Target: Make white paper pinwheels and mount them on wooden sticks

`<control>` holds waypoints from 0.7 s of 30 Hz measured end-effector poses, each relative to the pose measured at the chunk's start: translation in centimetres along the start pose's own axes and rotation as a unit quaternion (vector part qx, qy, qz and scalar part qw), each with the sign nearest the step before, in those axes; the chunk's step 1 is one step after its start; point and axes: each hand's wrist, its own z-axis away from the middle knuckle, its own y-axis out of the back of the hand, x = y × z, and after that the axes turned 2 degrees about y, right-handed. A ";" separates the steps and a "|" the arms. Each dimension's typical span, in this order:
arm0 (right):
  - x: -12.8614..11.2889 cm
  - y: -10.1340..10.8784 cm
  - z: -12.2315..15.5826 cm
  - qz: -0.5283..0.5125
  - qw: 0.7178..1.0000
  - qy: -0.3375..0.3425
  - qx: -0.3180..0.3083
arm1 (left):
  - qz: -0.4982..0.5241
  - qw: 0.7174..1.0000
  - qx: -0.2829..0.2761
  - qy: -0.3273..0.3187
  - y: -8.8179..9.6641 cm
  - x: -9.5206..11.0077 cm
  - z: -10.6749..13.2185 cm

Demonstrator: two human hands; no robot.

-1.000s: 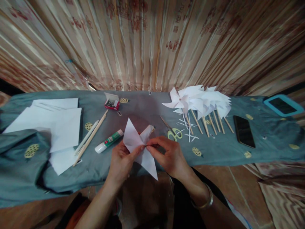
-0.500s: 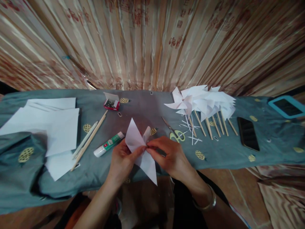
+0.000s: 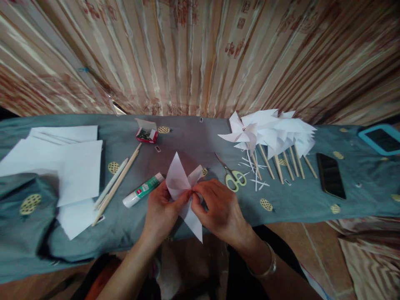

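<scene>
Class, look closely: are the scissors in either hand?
No: the scissors lie on the cloth, while both hands hold the paper pinwheel.

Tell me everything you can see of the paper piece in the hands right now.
The paper piece is white, thin and looks like plain sheet paper, cut and folded toward a pinwheel shape. One pointed blade stands up and away from the person, a smaller flap curls at upper right, and a long point hangs down past the table's near edge. It is held above the grey-blue cloth, not lying on it. The left hand and the right hand both pinch it at its centre, fingertips meeting there.
</scene>
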 end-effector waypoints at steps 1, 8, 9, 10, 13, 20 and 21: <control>0.0 -0.1 0.0 0.000 1.000 -0.001 0.007 | -0.005 1.000 0.005 -0.003 0.0 -0.1 0.0; -0.1 -0.5 -0.1 0.008 1.000 -0.011 0.022 | -0.017 1.000 0.011 -0.014 0.1 0.0 0.1; -0.1 -0.5 -0.1 0.008 1.000 -0.009 0.024 | -0.017 1.000 0.012 -0.016 0.1 0.0 0.1; -0.2 -0.4 -0.1 0.007 1.000 -0.007 0.027 | -0.020 1.000 0.013 -0.019 0.1 0.0 0.1; -0.4 0.1 -0.1 0.000 0.999 -0.001 0.036 | -0.024 0.999 0.022 -0.021 0.2 0.2 0.1; 1.5 2.0 0.1 -0.010 0.997 -0.044 0.065 | 0.080 0.992 0.089 0.043 0.7 1.8 -0.4; 2.1 1.9 0.2 0.011 0.997 -0.053 0.058 | 0.104 0.989 0.097 0.047 0.8 1.9 -0.4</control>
